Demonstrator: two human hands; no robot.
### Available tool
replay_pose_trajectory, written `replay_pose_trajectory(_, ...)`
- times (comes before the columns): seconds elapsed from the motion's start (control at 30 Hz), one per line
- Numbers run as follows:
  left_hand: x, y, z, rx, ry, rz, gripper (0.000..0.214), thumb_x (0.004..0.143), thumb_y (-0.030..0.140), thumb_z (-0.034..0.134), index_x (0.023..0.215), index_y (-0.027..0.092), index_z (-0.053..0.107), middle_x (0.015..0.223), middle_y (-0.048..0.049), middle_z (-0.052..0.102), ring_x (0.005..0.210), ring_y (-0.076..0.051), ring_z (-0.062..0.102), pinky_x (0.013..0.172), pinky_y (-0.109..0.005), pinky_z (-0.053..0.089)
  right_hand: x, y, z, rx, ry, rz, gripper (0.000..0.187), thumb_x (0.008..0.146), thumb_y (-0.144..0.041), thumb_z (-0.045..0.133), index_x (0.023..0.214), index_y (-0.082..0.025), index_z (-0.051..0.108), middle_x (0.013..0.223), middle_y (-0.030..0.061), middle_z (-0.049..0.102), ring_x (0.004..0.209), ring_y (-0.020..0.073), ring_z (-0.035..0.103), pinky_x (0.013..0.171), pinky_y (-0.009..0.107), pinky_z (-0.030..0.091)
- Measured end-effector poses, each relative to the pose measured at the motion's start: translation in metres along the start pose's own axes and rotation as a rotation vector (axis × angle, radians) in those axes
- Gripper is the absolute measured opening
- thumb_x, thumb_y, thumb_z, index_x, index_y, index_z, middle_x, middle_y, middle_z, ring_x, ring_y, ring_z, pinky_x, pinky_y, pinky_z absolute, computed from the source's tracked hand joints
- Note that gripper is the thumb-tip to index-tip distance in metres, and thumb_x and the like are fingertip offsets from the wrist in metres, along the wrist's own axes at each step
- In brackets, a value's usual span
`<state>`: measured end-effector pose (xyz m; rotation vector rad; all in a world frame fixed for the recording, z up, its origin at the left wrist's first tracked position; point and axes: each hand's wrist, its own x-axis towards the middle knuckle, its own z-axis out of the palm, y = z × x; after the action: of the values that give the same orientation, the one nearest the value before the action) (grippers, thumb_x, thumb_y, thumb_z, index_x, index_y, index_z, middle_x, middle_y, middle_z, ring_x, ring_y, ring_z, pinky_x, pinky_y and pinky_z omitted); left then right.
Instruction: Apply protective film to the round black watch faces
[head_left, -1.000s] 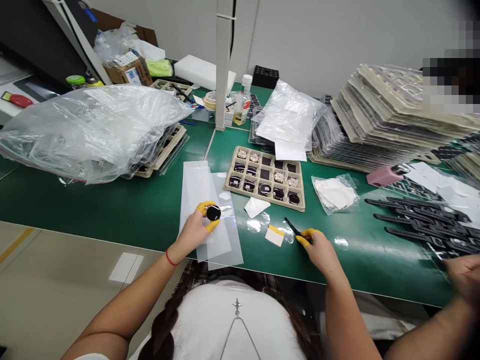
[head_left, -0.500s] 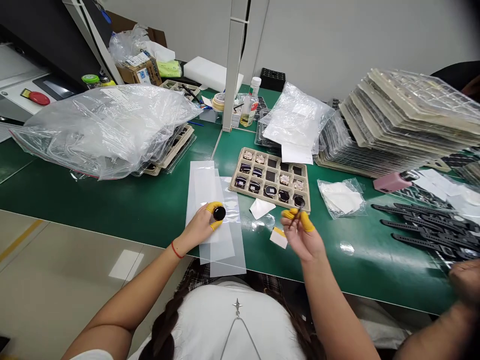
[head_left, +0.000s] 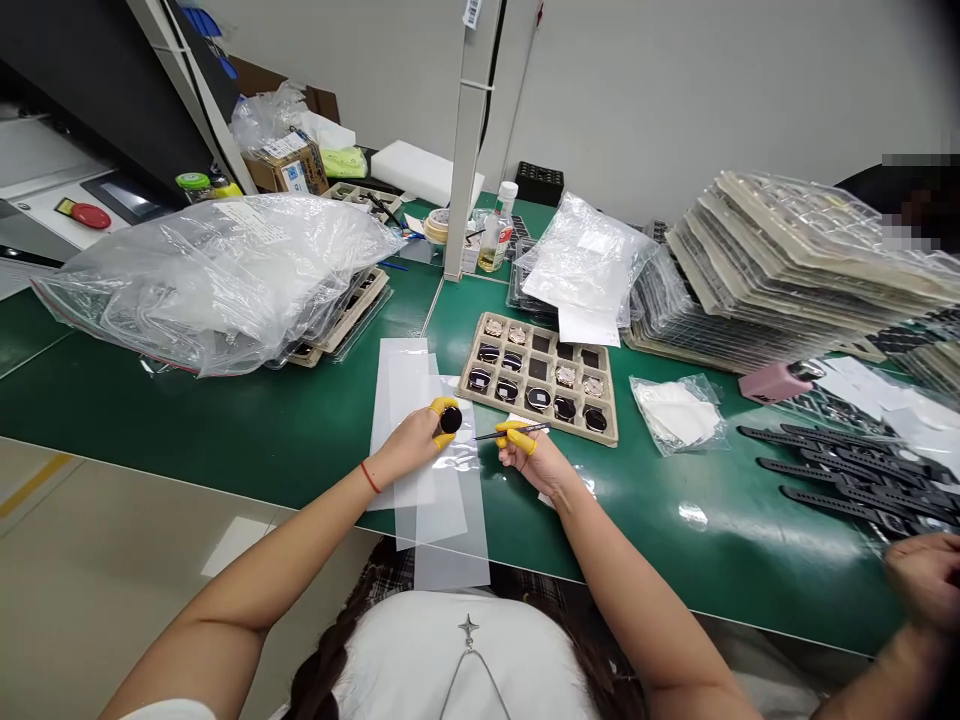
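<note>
My left hand (head_left: 415,437), with yellow finger cots on its fingertips, grips a round black watch face (head_left: 451,420) by its edges over the translucent plastic sheets (head_left: 442,515). Black tweezers (head_left: 534,428) are pinched in my right hand (head_left: 536,460), which also wears yellow finger cots. Their thin tip points left, towards the watch face, with a small gap between them. Behind my right hand lies a beige compartment tray (head_left: 480,402) with several round watch pieces, some black-faced and some rose-gold. A white paper is mostly covered by my right hand.
A bulky plastic bag (head_left: 217,270) lies on trays at left. Stacked trays (head_left: 772,260), a pink bottle (head_left: 776,380), a small clear bag (head_left: 677,415) and black watch straps (head_left: 847,465) are at right. A metal post (head_left: 459,190) stands behind. Another person's hand (head_left: 926,575) rests at far right.
My right hand has moved left from the tray's right front corner, bringing the tweezers close to the watch face. My left hand has shifted slightly right with the watch face. The view has tilted up a little.
</note>
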<state>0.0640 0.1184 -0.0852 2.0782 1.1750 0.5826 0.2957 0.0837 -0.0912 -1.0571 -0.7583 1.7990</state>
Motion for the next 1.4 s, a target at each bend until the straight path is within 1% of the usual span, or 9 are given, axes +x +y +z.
replay_pose_trajectory(0.13, 0.013, -0.006, 0.007, 0.033, 0.032, 0.0, 0.035, 0.081, 0.021, 0.053, 0.115, 0.019, 0.048, 0.092, -0.006, 0.063, 0.078, -0.022, 0.06, 0.068, -0.032, 0.047, -0.001, 0.001, -0.006, -0.048, 0.002, -0.085, 0.027, 0.065, -0.032, 0.078, 0.069, -0.017, 0.056, 0.056, -0.0039, 0.051, 0.051, 0.0072, 0.045, 0.05, 0.02, 0.038)
replay_pose_trajectory(0.33, 0.014, -0.013, 0.013, 0.036, 0.045, 0.032, 0.033, 0.08, 0.021, 0.054, 0.113, 0.02, 0.049, 0.096, -0.0054, 0.061, 0.083, -0.022, 0.058, 0.072, -0.033, 0.046, -0.003, -0.001, 0.001, -0.049, 0.009, -0.081, 0.033, 0.061, -0.036, 0.077, 0.062, -0.019, 0.049, 0.052, -0.0063, 0.043, 0.046, 0.0072, 0.038, 0.046, 0.022, 0.036)
replay_pose_trajectory(0.43, 0.014, -0.013, 0.013, 0.041, 0.048, 0.036, 0.032, 0.08, 0.021, 0.054, 0.112, 0.019, 0.049, 0.097, -0.0059, 0.062, 0.083, -0.022, 0.058, 0.073, -0.034, 0.046, 0.0, 0.004, 0.0, -0.082, 0.022, -0.093, 0.025, 0.065, -0.036, 0.075, 0.073, -0.019, 0.058, 0.053, -0.0056, 0.049, 0.046, 0.0082, 0.044, 0.048, 0.023, 0.039)
replay_pose_trajectory(0.57, 0.014, -0.013, 0.013, 0.05, 0.051, 0.034, 0.031, 0.081, 0.022, 0.055, 0.112, 0.019, 0.05, 0.098, -0.007, 0.062, 0.084, -0.023, 0.059, 0.074, -0.034, 0.046, 0.001, 0.01, -0.004, -0.212, 0.037, -0.064, 0.032, 0.067, -0.036, 0.074, 0.091, -0.016, 0.066, 0.07, 0.0011, 0.064, 0.056, 0.0113, 0.056, 0.06, 0.027, 0.047)
replay_pose_trajectory(0.77, 0.014, -0.014, 0.014, 0.062, 0.053, 0.036, 0.033, 0.081, 0.022, 0.056, 0.113, 0.018, 0.05, 0.096, -0.007, 0.062, 0.083, -0.023, 0.058, 0.073, -0.034, 0.046, -0.001, 0.009, -0.002, -0.315, 0.088, -0.034, 0.029, 0.065, -0.032, 0.078, 0.086, -0.016, 0.069, 0.069, 0.0016, 0.066, 0.065, 0.014, 0.063, 0.07, 0.029, 0.051)
replay_pose_trajectory(0.87, 0.014, -0.014, 0.013, 0.066, 0.05, 0.034, 0.033, 0.081, 0.023, 0.056, 0.113, 0.018, 0.05, 0.096, -0.0071, 0.062, 0.083, -0.023, 0.058, 0.072, -0.034, 0.046, -0.001, 0.007, 0.0, -0.248, 0.124, 0.027, 0.035, 0.06, -0.032, 0.082, 0.088, -0.016, 0.069, 0.076, 0.0037, 0.068, 0.069, 0.0164, 0.067, 0.075, 0.032, 0.054)
replay_pose_trajectory(1.0, 0.014, -0.012, 0.012, 0.07, 0.046, 0.03, 0.032, 0.081, 0.023, 0.055, 0.113, 0.019, 0.05, 0.097, -0.0073, 0.062, 0.084, -0.022, 0.058, 0.072, -0.033, 0.046, -0.002, 0.006, -0.001, -0.172, 0.088, 0.06, 0.04, 0.055, -0.029, 0.085, 0.088, -0.016, 0.068, 0.083, 0.0038, 0.068, 0.078, 0.0197, 0.07, 0.082, 0.035, 0.055)
replay_pose_trajectory(1.2, 0.014, -0.012, 0.012, 0.078, 0.046, 0.019, 0.032, 0.081, 0.023, 0.056, 0.112, 0.018, 0.051, 0.095, -0.0073, 0.061, 0.082, -0.022, 0.058, 0.071, -0.033, 0.046, -0.002, 0.006, 0.001, -0.245, 0.107, 0.036, 0.038, 0.058, -0.035, 0.083, 0.087, -0.016, 0.069, 0.089, 0.0083, 0.071, 0.084, 0.0221, 0.069, 0.082, 0.035, 0.056)
replay_pose_trajectory(1.4, 0.015, -0.011, 0.012, 0.083, 0.046, 0.024, 0.03, 0.081, 0.022, 0.055, 0.111, 0.018, 0.051, 0.094, -0.0069, 0.061, 0.082, -0.022, 0.058, 0.071, -0.033, 0.045, 0.005, 0.011, 0.002, -0.241, 0.203, 0.035, 0.036, 0.06, -0.036, 0.082, 0.085, -0.015, 0.067, 0.083, 0.0081, 0.071, 0.076, 0.0204, 0.07, 0.071, 0.029, 0.058)
